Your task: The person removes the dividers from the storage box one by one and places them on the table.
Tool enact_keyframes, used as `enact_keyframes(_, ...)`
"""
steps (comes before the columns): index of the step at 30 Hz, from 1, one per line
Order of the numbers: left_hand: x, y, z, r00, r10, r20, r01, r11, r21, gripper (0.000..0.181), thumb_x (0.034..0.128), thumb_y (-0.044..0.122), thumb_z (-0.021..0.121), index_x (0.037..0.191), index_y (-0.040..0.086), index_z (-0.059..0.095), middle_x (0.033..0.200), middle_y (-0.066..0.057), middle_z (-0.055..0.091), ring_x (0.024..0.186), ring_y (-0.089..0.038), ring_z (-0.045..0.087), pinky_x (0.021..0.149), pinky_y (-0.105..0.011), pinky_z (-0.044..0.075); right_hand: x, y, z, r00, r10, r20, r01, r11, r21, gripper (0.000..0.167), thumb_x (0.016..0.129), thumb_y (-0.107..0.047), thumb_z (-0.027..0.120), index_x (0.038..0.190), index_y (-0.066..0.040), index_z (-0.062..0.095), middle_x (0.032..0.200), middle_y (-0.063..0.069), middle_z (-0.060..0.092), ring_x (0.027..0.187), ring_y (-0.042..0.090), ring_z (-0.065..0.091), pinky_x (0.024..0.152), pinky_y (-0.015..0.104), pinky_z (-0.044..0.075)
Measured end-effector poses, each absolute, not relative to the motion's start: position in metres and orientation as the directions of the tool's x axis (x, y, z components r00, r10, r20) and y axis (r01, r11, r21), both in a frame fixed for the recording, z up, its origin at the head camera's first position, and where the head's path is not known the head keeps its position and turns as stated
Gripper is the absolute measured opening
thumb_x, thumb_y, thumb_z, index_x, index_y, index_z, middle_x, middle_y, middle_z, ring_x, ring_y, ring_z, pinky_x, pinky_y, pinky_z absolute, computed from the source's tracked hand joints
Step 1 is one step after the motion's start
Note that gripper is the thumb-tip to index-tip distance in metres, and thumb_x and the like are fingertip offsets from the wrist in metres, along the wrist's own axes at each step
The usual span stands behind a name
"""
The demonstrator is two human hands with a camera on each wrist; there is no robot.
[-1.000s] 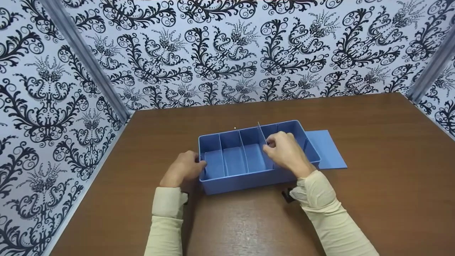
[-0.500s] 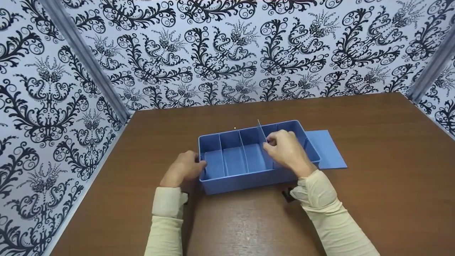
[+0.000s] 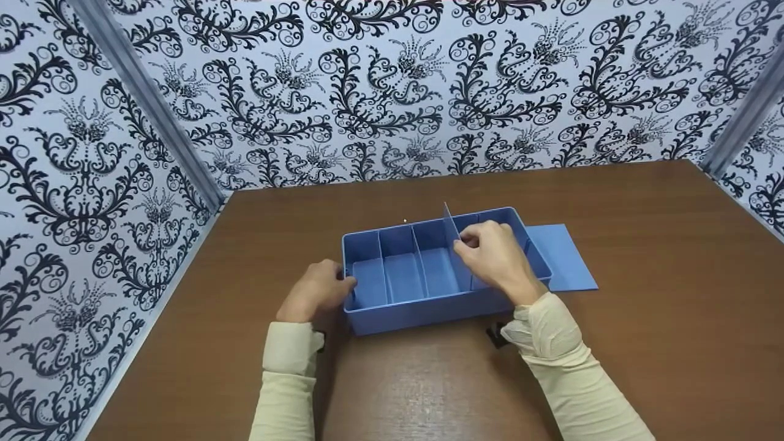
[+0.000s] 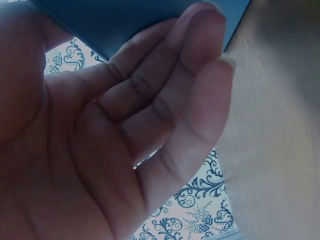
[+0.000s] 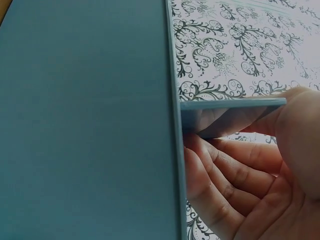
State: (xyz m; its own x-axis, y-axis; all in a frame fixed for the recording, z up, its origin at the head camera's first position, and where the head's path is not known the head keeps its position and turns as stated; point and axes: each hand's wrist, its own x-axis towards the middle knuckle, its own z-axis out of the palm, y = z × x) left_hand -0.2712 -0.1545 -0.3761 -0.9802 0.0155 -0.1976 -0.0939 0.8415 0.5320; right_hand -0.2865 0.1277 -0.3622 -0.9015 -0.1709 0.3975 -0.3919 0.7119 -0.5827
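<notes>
Blue compartment box (image 3: 410, 315) sits on the brown table (image 3: 416, 380), upright, well apart from the left edge and nearer the far edge at its right end than at its left.

Left hand (image 3: 315, 291) grips the box's left wall, thumb over the rim on the inside, fingers curled outside against it; likely there to steady the box so it doesn't slide.

Right hand (image 3: 493, 260) pinches a thin blue divider (image 3: 452, 229) between thumb and fingers near its upper edge, the part sticking up past the rim, so probably the easiest place to grab. Divider stands upright across the box, top above both long walls, lower part inside; bottom edge hidden, can't tell if it touches the floor.

Two other dividers (image 3: 418, 257) stand lower in the left part, about level with the rim, looking held by the walls. Right part mostly behind the hand, can't say what's in there.

Flat blue sheet (image 3: 566, 257) lies on the table just beside the box's right wall, toward the table's right edge; overlap under the box unclear. Patterned wall (image 3: 392, 92) behind the far edge.
</notes>
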Motion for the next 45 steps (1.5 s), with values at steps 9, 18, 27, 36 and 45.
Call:
enact_keyframes(9,-0.2712,-0.1542,-0.3768,-0.978,0.010,-0.210,-0.108,0.834,0.540,0.029,0.0981,0.023,0.057,0.113,0.000,0.065,0.080,-0.009,0.057,0.074,-0.022,0.057,0.061,-0.031,0.044,-0.2864,0.1279,-0.3605,-0.893,-0.151,0.424,-0.399,0.703,-0.589,0.013,0.086,-0.010,0.067,0.087,-0.003,0.078,0.077,0.008,0.073,0.069,0.021,0.065,0.066,0.038,0.052)
enact_keyframes(18,-0.2717,-0.1546,-0.3787,-0.978,0.014,-0.210,-0.105,0.834,0.541,0.030,0.0981,0.023,0.057,0.115,-0.001,0.065,0.085,-0.010,0.059,0.077,-0.022,0.058,0.063,-0.032,0.046,-0.2854,0.1292,-0.3593,-0.889,-0.139,0.437,-0.400,0.702,-0.589,0.013,0.087,-0.009,0.067,0.086,-0.002,0.077,0.077,0.008,0.072,0.067,0.021,0.063,0.063,0.036,0.048)
enact_keyframes(27,-0.2716,-0.1548,-0.3786,-0.979,0.017,-0.204,-0.095,0.843,0.529,0.032,0.0984,0.024,0.057,0.115,-0.001,0.065,0.083,-0.010,0.059,0.076,-0.022,0.058,0.064,-0.032,0.045,-0.2840,0.1297,-0.3569,-0.886,-0.118,0.448,-0.399,0.684,-0.611,0.012,0.087,-0.009,0.067,0.085,-0.003,0.077,0.075,0.006,0.070,0.066,0.018,0.060,0.062,0.033,0.046)
enact_keyframes(36,-0.2712,-0.1543,-0.3787,-0.979,0.017,-0.205,-0.098,0.839,0.536,0.034,0.0989,0.024,0.057,0.120,-0.002,0.064,0.085,-0.010,0.059,0.077,-0.023,0.059,0.065,-0.032,0.046,-0.2829,0.1317,-0.3549,-0.886,-0.116,0.448,-0.402,0.671,-0.622,0.012,0.088,-0.009,0.067,0.084,-0.004,0.077,0.071,0.005,0.068,0.063,0.017,0.057,0.061,0.031,0.044)
enact_keyframes(45,-0.2716,-0.1542,-0.3778,-0.978,0.008,-0.209,-0.107,0.839,0.533,0.033,0.0990,0.024,0.057,0.119,-0.002,0.063,0.087,-0.011,0.059,0.079,-0.024,0.059,0.068,-0.033,0.047,-0.2822,0.1328,-0.3523,-0.883,-0.118,0.455,-0.407,0.675,-0.615,0.013,0.088,-0.011,0.067,0.083,-0.004,0.076,0.068,0.004,0.066,0.061,0.016,0.055,0.060,0.030,0.043)
